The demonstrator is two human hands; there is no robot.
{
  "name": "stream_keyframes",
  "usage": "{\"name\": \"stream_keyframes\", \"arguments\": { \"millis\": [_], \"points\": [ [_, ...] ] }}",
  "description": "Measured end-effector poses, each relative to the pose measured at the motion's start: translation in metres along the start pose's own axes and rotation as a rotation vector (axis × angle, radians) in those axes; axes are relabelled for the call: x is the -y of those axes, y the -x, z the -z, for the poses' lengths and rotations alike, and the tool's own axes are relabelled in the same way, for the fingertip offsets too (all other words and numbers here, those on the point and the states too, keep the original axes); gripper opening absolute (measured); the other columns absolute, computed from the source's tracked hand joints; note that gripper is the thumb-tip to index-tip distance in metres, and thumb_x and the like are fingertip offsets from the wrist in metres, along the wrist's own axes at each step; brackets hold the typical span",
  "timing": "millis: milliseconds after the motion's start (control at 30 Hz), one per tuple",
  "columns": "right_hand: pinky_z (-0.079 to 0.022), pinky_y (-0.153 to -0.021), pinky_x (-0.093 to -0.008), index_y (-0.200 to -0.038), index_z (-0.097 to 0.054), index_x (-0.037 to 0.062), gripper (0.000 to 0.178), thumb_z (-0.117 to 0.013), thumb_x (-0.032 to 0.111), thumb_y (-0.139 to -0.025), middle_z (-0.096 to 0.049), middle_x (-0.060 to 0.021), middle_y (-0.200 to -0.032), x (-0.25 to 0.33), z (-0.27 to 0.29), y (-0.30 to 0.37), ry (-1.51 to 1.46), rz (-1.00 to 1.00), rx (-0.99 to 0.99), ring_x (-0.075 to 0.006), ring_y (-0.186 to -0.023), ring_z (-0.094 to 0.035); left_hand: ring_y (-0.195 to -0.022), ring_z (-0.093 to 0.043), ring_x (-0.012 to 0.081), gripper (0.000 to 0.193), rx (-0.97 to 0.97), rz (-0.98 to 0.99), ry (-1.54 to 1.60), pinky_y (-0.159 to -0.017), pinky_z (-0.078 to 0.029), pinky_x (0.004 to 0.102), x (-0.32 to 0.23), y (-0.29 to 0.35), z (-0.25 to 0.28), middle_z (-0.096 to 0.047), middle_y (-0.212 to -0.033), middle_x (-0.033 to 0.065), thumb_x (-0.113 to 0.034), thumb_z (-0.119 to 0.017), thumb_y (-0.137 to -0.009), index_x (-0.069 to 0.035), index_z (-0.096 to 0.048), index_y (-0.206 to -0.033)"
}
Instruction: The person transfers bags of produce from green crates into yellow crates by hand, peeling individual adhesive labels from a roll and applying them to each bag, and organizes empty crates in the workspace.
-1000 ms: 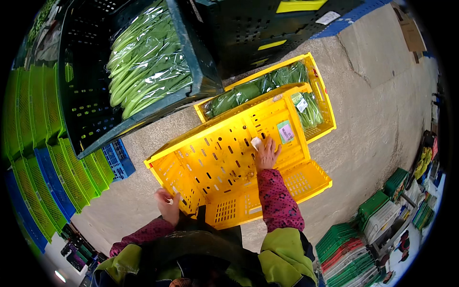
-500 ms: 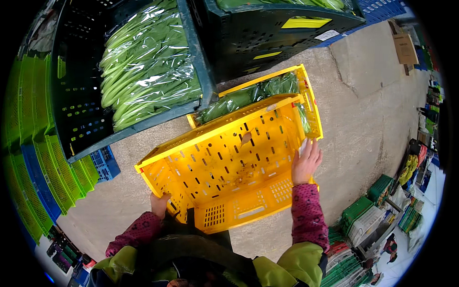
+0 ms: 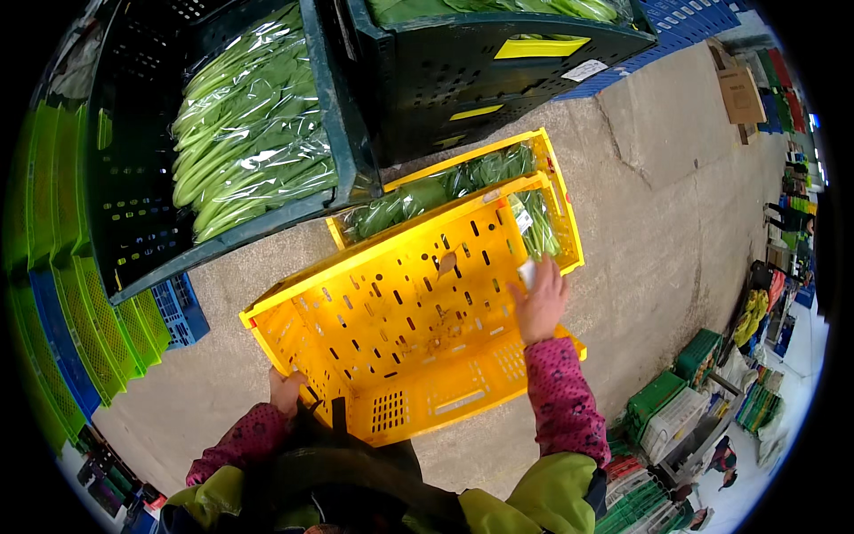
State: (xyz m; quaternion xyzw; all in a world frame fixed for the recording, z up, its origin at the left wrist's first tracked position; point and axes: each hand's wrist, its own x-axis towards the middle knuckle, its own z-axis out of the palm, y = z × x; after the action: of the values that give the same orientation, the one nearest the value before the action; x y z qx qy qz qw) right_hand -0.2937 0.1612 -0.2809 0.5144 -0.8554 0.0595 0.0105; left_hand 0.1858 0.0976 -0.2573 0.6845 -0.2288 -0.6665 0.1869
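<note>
An emptied-looking yellow crate (image 3: 391,311) is tilted with its open side toward me. A brown leaf (image 3: 447,263) and bits of dirt cling inside it. My left hand (image 3: 286,392) is closed on its lower left edge. My right hand (image 3: 541,303) is closed over its right wall, thumb inside. Beside those fingers shows a small white piece (image 3: 527,273), too little seen to name. Just behind stands a second yellow crate (image 3: 569,227) with bagged leafy greens (image 3: 445,190), partly hidden by the tilted one.
A dark green crate (image 3: 351,133) of bagged leafy greens (image 3: 258,133) stands at the upper left, near stacked dark crates (image 3: 480,84). Lime-green crates (image 3: 98,329) are stacked at far left. A cardboard box (image 3: 741,95) and green crates (image 3: 654,400) lie right, on the concrete floor (image 3: 658,249).
The tilted yellow crate has shifted slightly left and down in view. My right hand has moved left with it, and more of the greens in the rear crate shows.
</note>
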Motion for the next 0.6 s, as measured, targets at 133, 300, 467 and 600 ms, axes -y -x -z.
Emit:
{"name": "stream_keyframes", "arguments": {
  "millis": [133,300,467,600],
  "points": [
    [-0.028,-0.107,-0.0580,-0.141,-0.037,0.0104,0.078,-0.071,0.043,-0.078,-0.049,-0.0167,-0.135,-0.034,0.009,-0.030,0.188,0.030,0.168,-0.0327,-0.125,-0.047,-0.074,-0.063,0.0231,0.035,0.023,-0.017,-0.082,-0.063,-0.050,0.0316,0.009,-0.007,0.014,-0.065,-0.085,0.0097,0.007,-0.055,-0.068,0.000,-0.057,-0.103],
    [-0.029,-0.105,-0.0572,-0.146,-0.028,0.0097,0.087,-0.070,0.045,-0.078,-0.051,-0.0163,-0.133,-0.065,0.028,-0.034,0.218,-0.082,0.056,-0.0332,-0.121,-0.050,-0.071,-0.065,0.0208,0.032,0.054,-0.013,-0.073,-0.059,-0.051,0.0291,0.010,-0.009,0.015,-0.068,-0.089,0.0108,0.007,-0.052,-0.073,0.001,-0.060,-0.103],
    [-0.049,-0.071,-0.0500,-0.110,-0.060,0.0057,0.051,-0.068,0.047,-0.081,-0.067,-0.0191,-0.083,-0.105,0.011,0.039,0.100,-0.350,0.272,-0.0381,-0.076,-0.066,-0.076,-0.066,0.0224,0.038,0.018,0.024,-0.094,-0.063,-0.053,0.0301,0.006,-0.003,0.012,-0.068,-0.092,0.0119,0.010,-0.051,-0.072,0.002,-0.057,-0.109],
    [-0.049,-0.054,-0.0490,-0.100,-0.066,0.0072,0.045,-0.069,0.048,-0.081,-0.064,-0.0187,-0.065,-0.139,0.030,0.057,0.058,-0.379,0.119,-0.0390,-0.061,-0.064,-0.088,-0.064,0.0233,0.044,0.145,-0.110,0.034,-0.071,-0.052,0.0318,-0.016,0.016,-0.027,-0.067,-0.101,0.0112,0.011,-0.051,-0.071,0.003,-0.057,-0.114]
  ]
}}
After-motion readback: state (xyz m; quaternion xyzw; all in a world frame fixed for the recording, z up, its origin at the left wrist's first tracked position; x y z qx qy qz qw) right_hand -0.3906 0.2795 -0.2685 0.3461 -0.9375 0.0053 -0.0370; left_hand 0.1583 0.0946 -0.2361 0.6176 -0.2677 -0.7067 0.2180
